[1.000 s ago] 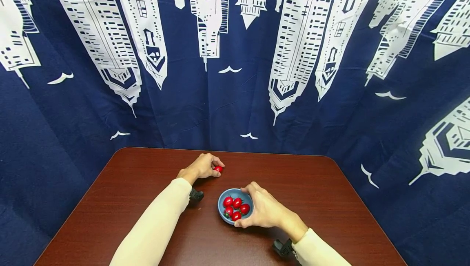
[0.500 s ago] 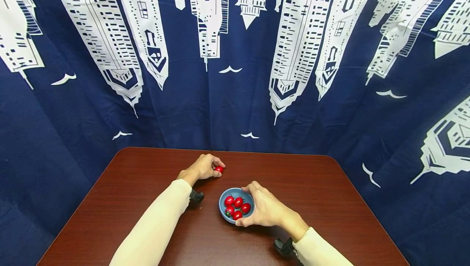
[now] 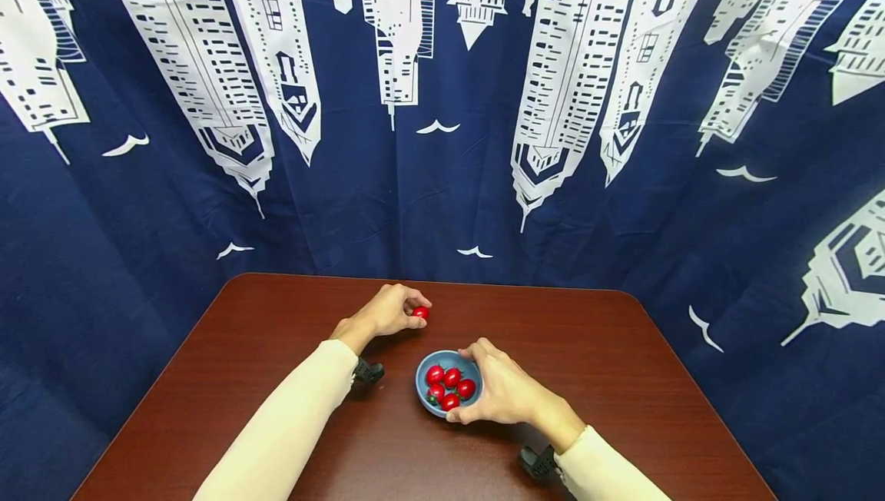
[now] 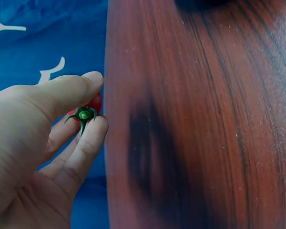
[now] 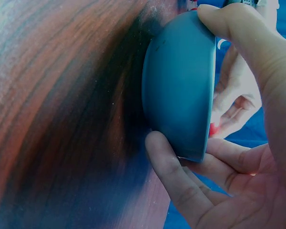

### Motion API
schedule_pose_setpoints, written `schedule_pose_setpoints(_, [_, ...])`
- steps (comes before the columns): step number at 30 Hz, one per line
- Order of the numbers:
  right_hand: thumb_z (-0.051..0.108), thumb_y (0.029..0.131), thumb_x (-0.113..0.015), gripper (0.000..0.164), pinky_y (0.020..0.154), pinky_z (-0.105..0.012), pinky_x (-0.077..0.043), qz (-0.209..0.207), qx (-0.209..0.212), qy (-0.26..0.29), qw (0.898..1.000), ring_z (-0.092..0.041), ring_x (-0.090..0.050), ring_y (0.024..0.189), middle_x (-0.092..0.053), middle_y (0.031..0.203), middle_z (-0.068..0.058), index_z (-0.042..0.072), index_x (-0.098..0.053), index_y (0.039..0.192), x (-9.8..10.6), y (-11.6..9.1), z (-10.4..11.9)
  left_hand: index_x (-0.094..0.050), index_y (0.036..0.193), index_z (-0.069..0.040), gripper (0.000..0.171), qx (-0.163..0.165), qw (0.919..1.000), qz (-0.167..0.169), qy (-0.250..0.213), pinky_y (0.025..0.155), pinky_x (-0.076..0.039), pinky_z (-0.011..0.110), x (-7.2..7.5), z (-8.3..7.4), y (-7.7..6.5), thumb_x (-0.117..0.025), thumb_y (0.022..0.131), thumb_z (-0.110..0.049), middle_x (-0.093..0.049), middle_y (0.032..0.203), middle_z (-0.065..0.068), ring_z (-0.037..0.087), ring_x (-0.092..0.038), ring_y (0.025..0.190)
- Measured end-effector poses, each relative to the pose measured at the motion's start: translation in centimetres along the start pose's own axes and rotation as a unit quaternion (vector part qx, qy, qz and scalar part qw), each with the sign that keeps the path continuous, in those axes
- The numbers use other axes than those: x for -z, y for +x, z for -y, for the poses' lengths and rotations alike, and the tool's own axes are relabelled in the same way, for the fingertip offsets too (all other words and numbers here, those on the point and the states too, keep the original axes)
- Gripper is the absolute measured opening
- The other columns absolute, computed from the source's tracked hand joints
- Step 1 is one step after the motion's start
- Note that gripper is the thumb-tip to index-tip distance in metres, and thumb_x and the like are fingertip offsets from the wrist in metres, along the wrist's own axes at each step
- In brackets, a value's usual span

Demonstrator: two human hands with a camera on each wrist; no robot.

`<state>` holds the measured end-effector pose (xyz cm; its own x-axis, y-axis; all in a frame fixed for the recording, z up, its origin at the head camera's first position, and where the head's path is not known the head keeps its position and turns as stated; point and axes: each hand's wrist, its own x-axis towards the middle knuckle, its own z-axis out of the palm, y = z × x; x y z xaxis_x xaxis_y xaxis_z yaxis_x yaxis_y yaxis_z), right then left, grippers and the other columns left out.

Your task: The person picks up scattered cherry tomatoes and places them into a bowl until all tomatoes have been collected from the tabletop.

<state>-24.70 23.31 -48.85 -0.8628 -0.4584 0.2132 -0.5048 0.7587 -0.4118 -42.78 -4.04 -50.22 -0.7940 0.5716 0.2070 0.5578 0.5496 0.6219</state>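
Observation:
My left hand (image 3: 387, 310) pinches a red cherry tomato (image 3: 420, 313) between thumb and fingers, beyond the bowl and a little to its left. The left wrist view shows this tomato's green leafy stem end (image 4: 85, 114) turned to the camera, with the left hand's shadow lying apart on the tabletop. With thumb and fingers spread around its right side, my right hand (image 3: 508, 389) grips a small blue bowl (image 3: 423, 401). Inside it lie several cherry tomatoes (image 3: 452, 378). Seen from the right wrist, the bowl's smooth outer wall (image 5: 178, 86) sits between thumb and fingers.
Both hands work over a brown wood-grain table (image 3: 588, 363) with rounded far corners. Behind it hangs a dark blue cloth (image 3: 346, 201) printed with white upside-down buildings and birds. A black wrist device (image 3: 369, 371) shows below the left sleeve.
My left hand and its tomato have shifted very slightly to the right. My right hand keeps its grip on the bowl, and the head view has moved a little.

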Motion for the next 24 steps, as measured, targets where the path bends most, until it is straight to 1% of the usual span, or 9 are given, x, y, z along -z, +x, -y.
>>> schedule_pose_setpoints(2, [0.062,0.073,-0.107,0.097,0.102,-0.038,-0.067,-0.001,-0.001,-0.001,1.0,-0.018,-0.074,0.11,-0.071,0.127,-0.003,0.001,-0.07,0.139,0.0,0.0,0.0,-0.087,0.13,-0.008,0.037,-0.001,1.0,0.003,0.006,0.1,-0.069,0.038,1.2,-2.8,-1.1,-0.097,0.096,-0.017,-0.09,0.12,0.007,0.017,-0.082,0.1])
schedule_pose_setpoints(5, [0.062,0.072,-0.107,0.097,0.101,-0.037,-0.067,-0.001,-0.003,-0.003,1.0,-0.018,-0.074,0.108,-0.071,0.125,-0.003,0.001,-0.07,0.139,0.0,0.1,0.0,-0.086,0.131,-0.007,0.037,-0.013,0.9999,-0.001,0.009,0.1,-0.069,0.037,1.5,-3.6,-1.5,-0.096,0.097,-0.016,-0.09,0.118,0.007,0.018,-0.083,0.102])
schedule_pose_setpoints(6, [0.061,0.072,-0.107,0.097,0.102,-0.037,-0.067,-0.001,-0.004,-0.003,1.0,-0.018,-0.074,0.108,-0.071,0.125,-0.003,0.001,-0.07,0.139,0.0,0.1,-0.1,-0.085,0.131,-0.004,0.037,-0.002,0.9999,0.001,0.011,0.1,-0.069,0.039,2.1,-5.1,-2.1,-0.095,0.096,-0.012,-0.09,0.117,0.009,0.019,-0.083,0.101])
schedule_pose_setpoints(10, [0.061,0.072,-0.108,0.098,0.102,-0.037,-0.066,0.0,-0.008,-0.001,1.0,-0.017,-0.074,0.109,-0.071,0.126,-0.003,0.0,-0.07,0.14,-0.1,0.1,0.0,-0.086,0.129,-0.004,0.036,-0.014,0.9998,-0.006,0.013,0.097,-0.068,0.036,2.4,-6.1,-2.8,-0.096,0.096,-0.011,-0.089,0.113,0.008,0.015,-0.08,0.097])
schedule_pose_setpoints(11, [0.061,0.072,-0.108,0.099,0.102,-0.037,-0.066,0.0,-0.008,0.002,1.0,-0.018,-0.074,0.109,-0.071,0.126,-0.004,0.0,-0.07,0.14,-0.1,0.1,0.0,-0.086,0.128,-0.005,0.034,-0.031,0.9994,-0.011,0.014,0.094,-0.068,0.033,2.3,-5.9,-2.9,-0.096,0.096,-0.013,-0.089,0.111,0.007,0.013,-0.08,0.095])
schedule_pose_setpoints(13, [0.061,0.072,-0.107,0.099,0.102,-0.037,-0.066,0.0,-0.008,0.005,1.0,-0.018,-0.074,0.109,-0.071,0.125,-0.004,-0.001,-0.07,0.14,-0.1,0.0,0.0,-0.086,0.127,-0.004,0.034,-0.042,0.9989,-0.012,0.013,0.092,-0.067,0.03,2.3,-6.3,-3.2,-0.096,0.095,-0.012,-0.088,0.109,0.007,0.012,-0.078,0.093])
schedule_pose_setpoints(17, [0.061,0.073,-0.107,0.099,0.101,-0.036,-0.067,0.0,-0.01,0.009,1.0,-0.018,-0.074,0.108,-0.07,0.124,-0.004,-0.001,-0.07,0.141,-0.1,-0.2,-0.1,-0.084,0.128,-0.002,0.034,-0.058,0.9983,-0.003,-0.003,0.089,-0.069,0.027,2.3,-6.9,-3.8,-0.095,0.096,-0.011,-0.086,0.109,0.008,0.012,-0.077,0.093])
schedule_pose_setpoints(18, [0.061,0.073,-0.107,0.1,0.101,-0.036,-0.067,0.0,-0.01,0.01,1.0,-0.018,-0.074,0.109,-0.069,0.124,-0.003,-0.001,-0.07,0.142,-0.1,-0.3,-0.1,-0.084,0.128,-0.001,0.036,-0.047,0.9988,0.003,-0.009,0.09,-0.069,0.027,2.4,-7.5,-4.0,-0.095,0.096,-0.008,-0.086,0.11,0.009,0.012,-0.077,0.094])
schedule_pose_setpoints(24, [0.062,0.074,-0.107,0.101,0.102,-0.037,-0.067,0.0,-0.015,0.014,1.0,-0.02,-0.074,0.111,-0.069,0.126,-0.003,0.0,-0.07,0.144,-0.2,-0.3,-0.1,-0.083,0.127,-0.003,0.033,-0.062,0.9979,0.013,-0.016,0.088,-0.069,0.023,2.4,-8.5,-5.1,-0.095,0.097,-0.01,-0.086,0.109,0.008,0.009,-0.077,0.093])
